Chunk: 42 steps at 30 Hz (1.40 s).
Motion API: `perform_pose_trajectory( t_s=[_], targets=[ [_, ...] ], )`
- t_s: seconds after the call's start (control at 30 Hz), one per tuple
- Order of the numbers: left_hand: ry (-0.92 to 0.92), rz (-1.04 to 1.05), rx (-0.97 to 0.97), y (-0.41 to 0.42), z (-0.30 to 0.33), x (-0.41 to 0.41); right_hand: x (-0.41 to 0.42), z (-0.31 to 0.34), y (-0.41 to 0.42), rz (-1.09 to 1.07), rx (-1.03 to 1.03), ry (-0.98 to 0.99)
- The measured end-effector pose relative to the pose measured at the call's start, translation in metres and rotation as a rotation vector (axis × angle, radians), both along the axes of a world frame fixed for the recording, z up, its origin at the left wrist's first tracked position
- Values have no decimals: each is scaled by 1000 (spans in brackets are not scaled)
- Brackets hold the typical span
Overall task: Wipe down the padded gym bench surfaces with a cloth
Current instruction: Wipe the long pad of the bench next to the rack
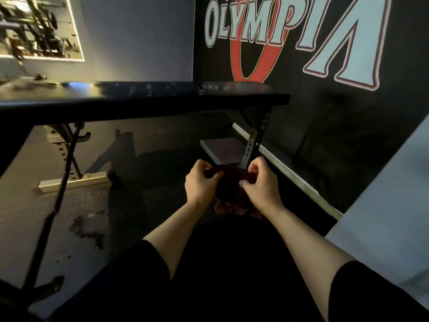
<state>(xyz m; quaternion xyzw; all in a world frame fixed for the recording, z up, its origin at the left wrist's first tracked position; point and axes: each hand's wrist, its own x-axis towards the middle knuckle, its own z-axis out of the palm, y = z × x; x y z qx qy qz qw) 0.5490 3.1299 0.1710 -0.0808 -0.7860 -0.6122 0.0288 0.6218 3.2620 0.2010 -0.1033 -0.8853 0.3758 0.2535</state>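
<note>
Hands meet at lower centre of the frame, both gripping a dark red cloth (228,187). The left hand (201,182) pinches its upper left edge with curled fingers; the right hand (260,182) pinches the upper right edge, thumb and fingers closed on the fabric. The cloth hangs bunched between and below them, its lower folds showing near the wrists. The bench (139,98), a long black pad, runs across the upper left and middle of the frame, well apart from the cloth and above it. A perforated steel post (254,140) stands just behind the right hand. Black wall with an OLYMPIA logo (290,26) fills the upper right. A mirror (39,26) sits at upper left.
</note>
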Motion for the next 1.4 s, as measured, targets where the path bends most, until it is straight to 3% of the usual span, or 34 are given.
perform_pose_trajectory(
  t_s=[0.2,0.4,0.5,0.63,0.8,0.93,1.0,1.13,1.2,1.27,1.33,1.4],
  targets=[
    [-66,87,197,87,11,-82,-110,6,70,25,-31,198],
    [-55,-20,584,162,9,-190,-234,1,137,364,-343,168],
    [-13,-75,710,201,19,-250,-307,5,183,473,-250,138],
    [-10,-133,705,252,38,-319,-399,17,239,512,-54,195],
    [-16,-154,675,301,41,-407,-497,23,281,516,-51,181],
    [-10,-213,546,333,37,-480,-569,10,322,491,-107,232],
    [67,-192,352,351,35,-520,-603,11,346,412,-84,284],
    [526,146,-442,384,49,-588,-660,32,379,318,2,330],
    [688,156,-528,397,66,-610,-683,43,394,277,55,364],
    [702,95,-561,411,74,-631,-701,49,420,228,180,360],
    [641,5,-686,425,73,-642,-710,47,451,259,367,202],
    [560,-62,-771,436,66,-649,-711,39,472,389,520,-97]
  ],
)
